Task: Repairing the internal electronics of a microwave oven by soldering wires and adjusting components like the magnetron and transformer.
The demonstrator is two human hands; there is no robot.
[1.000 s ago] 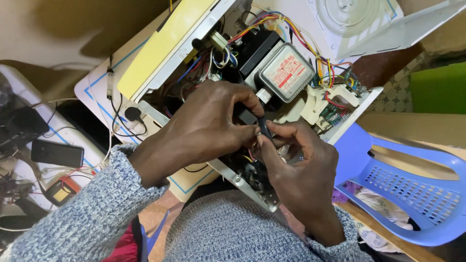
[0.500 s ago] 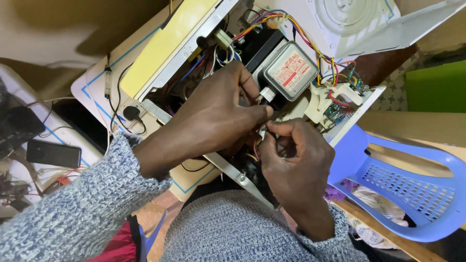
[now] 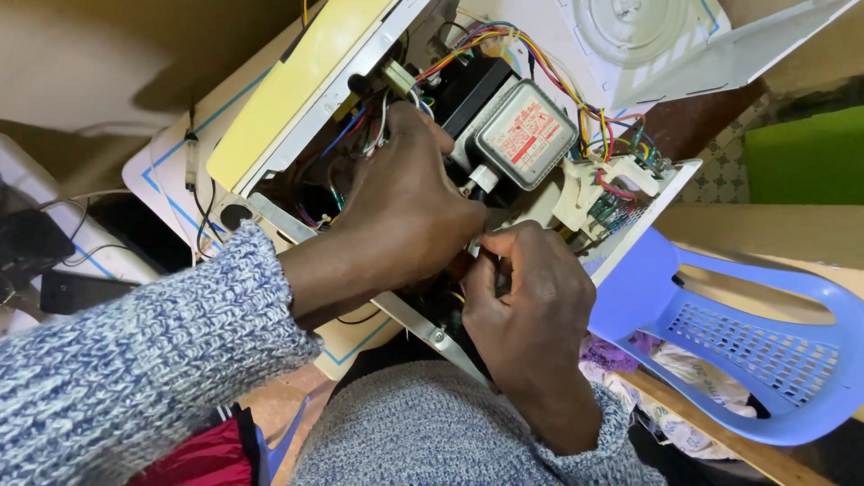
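Inside the opened appliance, both hands pinch something hidden below the metal box, blue chair alongside.

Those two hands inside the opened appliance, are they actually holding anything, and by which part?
Both the left hand and right hand pinch something small where their fingertips meet, beside the metal box. The fingers hide it, so the thing and its grip cannot be told.

Light was soft and even, fairly bright across the open white appliance, with no harsh glare. Shadow pooled deep inside its casing, beneath the left hand and right hand. The upper left corner sat dim. The grey sleeve nearest the camera was slightly soft; edges stretched a little.
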